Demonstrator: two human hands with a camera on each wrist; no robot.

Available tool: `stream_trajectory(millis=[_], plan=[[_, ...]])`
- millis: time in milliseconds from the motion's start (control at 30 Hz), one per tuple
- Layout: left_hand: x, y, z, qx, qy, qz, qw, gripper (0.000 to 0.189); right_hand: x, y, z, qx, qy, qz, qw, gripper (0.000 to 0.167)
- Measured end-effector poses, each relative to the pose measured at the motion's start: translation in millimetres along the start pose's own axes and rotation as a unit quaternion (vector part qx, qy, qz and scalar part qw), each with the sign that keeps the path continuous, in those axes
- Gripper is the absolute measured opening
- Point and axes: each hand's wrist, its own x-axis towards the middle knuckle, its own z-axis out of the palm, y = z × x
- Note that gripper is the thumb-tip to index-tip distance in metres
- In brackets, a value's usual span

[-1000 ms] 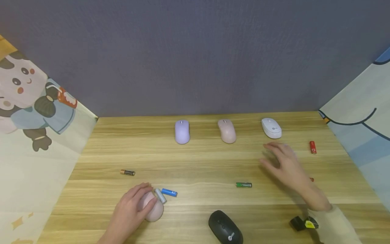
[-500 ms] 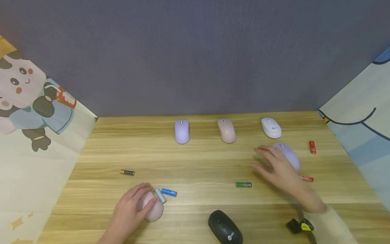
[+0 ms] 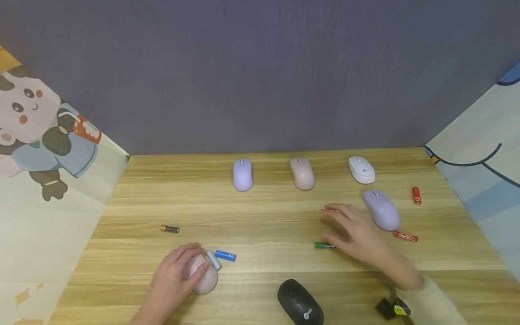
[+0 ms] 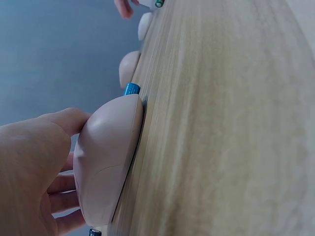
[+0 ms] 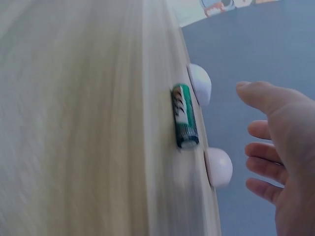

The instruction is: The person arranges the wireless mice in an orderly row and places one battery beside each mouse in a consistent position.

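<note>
My left hand holds a pale pink computer mouse on the table, thumb on one side and fingers on the other; the left wrist view shows this mouse up close. Just beyond it lie a silver battery and a blue battery. My right hand hovers above the table with nothing in it, fingers apart. It partly covers a green battery, which the right wrist view shows whole. To its right lies a purple mouse, with a red battery near its lower end.
Along the back stand another purple mouse, another pink mouse and a white mouse. A black mouse lies at the front. A dark battery is at left, another red battery at right. A grey panel rises behind.
My right hand has moved left and slightly toward me, away from the purple mouse, which now shows fully. The red battery near it is uncovered. My left hand stays on the pink mouse.
</note>
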Motion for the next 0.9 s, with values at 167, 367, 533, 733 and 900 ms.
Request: stream_trajectory(millis=[167, 367, 533, 733, 900], plan=[[-0.2, -0.5, 1.2, -0.001, 0.005, 0.0, 1.0, 0.034, 0.8, -10, 6, 0.001, -0.027, -0.011, 0.9996, 0.059], [0.1, 0.2, 1.4, -0.001, 0.006, -0.001, 1.0, 0.034, 1.5, -21, 9, -0.001, -0.054, -0.03, 0.9981, 0.054], [0.2, 0.5, 1.3, 0.0, 0.006, -0.001, 1.0, 0.034, 0.0, -33, 12, 0.01, -0.073, -0.055, 0.9958, 0.054], [-0.8, 0.8, 0.7, 0.001, 0.003, -0.007, 1.0, 0.033, -2.0, -45, 16, 0.014, -0.082, -0.085, 0.993, 0.057], [-1.8, 1.3, 0.2, -0.001, 0.0, -0.013, 0.9999, 0.033, -3.9, -52, 21, 0.026, -0.084, -0.104, 0.9906, 0.055]])
